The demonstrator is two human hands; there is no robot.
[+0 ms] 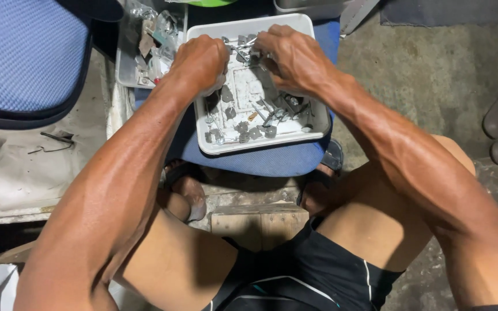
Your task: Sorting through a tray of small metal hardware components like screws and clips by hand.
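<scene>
While both curled hands, left hand (200, 60) and right hand (292, 57), pinch small metal parts (243, 50), a white square tray (309, 124) sits beneath.

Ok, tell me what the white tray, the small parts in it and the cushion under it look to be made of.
White tray: seemingly plastic, matte, with rounded moulded rim and grey scuffs on its floor.
Small parts: most likely metal, dull grey with a few bright glints; too small to tell the kind.
Blue cushion: woven fabric over padding, judging by its soft rounded edge.
Both hands, left hand and right hand, work among the parts.
</scene>
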